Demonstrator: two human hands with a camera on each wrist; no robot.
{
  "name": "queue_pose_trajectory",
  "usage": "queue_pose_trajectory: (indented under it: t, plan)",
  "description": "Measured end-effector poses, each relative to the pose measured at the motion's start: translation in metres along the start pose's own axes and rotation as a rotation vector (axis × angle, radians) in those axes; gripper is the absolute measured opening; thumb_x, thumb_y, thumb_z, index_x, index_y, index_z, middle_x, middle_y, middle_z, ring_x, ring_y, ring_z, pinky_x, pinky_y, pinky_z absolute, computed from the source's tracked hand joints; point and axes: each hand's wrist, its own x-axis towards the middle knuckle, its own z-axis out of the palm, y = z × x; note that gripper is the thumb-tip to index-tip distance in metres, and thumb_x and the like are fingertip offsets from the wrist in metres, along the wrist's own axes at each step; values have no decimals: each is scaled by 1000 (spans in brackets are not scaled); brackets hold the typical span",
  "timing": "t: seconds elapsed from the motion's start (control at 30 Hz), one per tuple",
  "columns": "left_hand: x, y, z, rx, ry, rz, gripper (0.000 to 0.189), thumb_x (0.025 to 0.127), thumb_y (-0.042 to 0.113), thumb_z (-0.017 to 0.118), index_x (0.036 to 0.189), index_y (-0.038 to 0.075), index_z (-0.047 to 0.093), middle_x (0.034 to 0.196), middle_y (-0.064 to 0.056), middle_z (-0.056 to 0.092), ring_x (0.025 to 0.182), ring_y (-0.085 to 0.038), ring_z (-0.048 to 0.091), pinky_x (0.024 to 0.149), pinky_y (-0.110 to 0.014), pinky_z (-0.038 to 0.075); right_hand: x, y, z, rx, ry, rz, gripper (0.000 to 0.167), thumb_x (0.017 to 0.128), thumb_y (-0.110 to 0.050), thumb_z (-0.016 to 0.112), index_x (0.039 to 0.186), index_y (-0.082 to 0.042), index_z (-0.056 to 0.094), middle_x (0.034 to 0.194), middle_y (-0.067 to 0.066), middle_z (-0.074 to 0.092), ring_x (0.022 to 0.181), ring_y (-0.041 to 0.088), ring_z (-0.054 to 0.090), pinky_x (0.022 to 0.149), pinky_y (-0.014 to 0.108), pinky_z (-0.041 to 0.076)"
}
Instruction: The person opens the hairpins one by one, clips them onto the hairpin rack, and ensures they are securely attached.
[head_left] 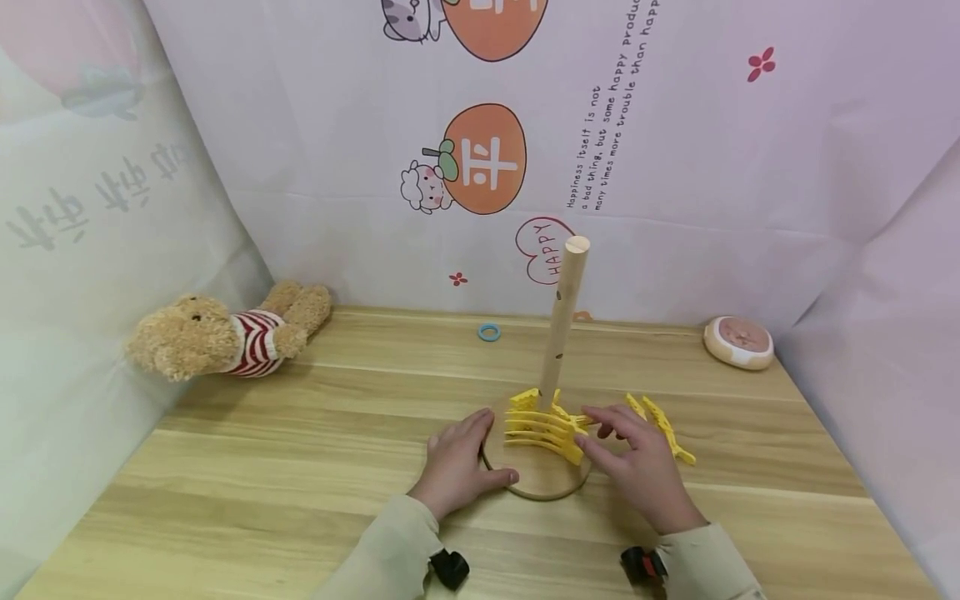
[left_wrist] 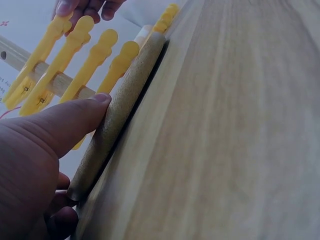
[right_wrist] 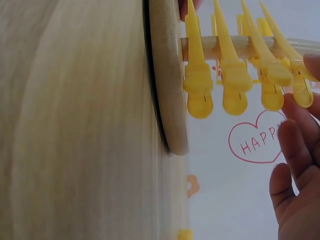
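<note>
A wooden post [head_left: 566,317] rises from a round wooden base [head_left: 543,485] on the table. Several yellow claw-like hair clips [head_left: 536,433] sit stacked one above another around the lower post. My left hand [head_left: 457,467] grips the base's left rim, its thumb [left_wrist: 82,115] lying along the edge. At the clips' right ends, my right hand [head_left: 637,458] pinches the tail of the uppermost clip [right_wrist: 277,42] between thumb and fingers. More yellow clips [head_left: 663,425] lie on the table just beyond the right hand, which partly hides them.
On the left a teddy bear [head_left: 255,337] in a striped top lies on its side. A blue ring [head_left: 489,332] is near the table's back edge. A round pink-topped object [head_left: 738,342] stands at the back right. Printed cloth [head_left: 337,167] hangs around the table.
</note>
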Motion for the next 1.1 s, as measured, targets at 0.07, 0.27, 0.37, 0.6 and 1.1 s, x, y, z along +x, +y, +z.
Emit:
queue_pose_trajectory:
  t: [0.07,0.27,0.37,0.6,1.1]
  plan:
    - [0,0,0,2,-2,-3,94,78,55,81,152,9,44,158,-6,39,138,-36,40,106,-58,25,0,0,-1,-4,-10,11,33,85,-18,82,116,-13,74,103,-11,71,86,10,60,73,35,48]
    - [1,-2,0,8,-4,-4,94,79,55,80,152,9,43,159,-6,39,139,-36,40,107,-60,23,0,1,-1,-7,-18,34,36,86,-22,81,120,-14,72,109,-10,71,91,10,62,78,34,48]
    - [1,-2,-1,9,-1,-5,94,79,55,81,152,9,43,159,-6,39,139,-36,40,107,-60,23,0,1,-1,0,-27,48,45,85,-24,83,127,-14,68,113,-8,70,94,10,61,79,30,46]
    - [1,0,-1,5,-3,0,94,78,56,80,152,10,44,158,-5,39,139,-35,40,107,-59,24,-4,4,-7,-9,-26,73,59,82,-22,85,135,-13,61,118,-3,67,98,12,58,82,26,43]
    - [2,-5,4,15,5,3,95,78,58,80,152,9,44,158,-5,40,138,-34,40,104,-58,26,-23,20,-35,-109,14,231,53,87,-24,81,134,-10,61,122,3,65,100,16,55,79,25,44]
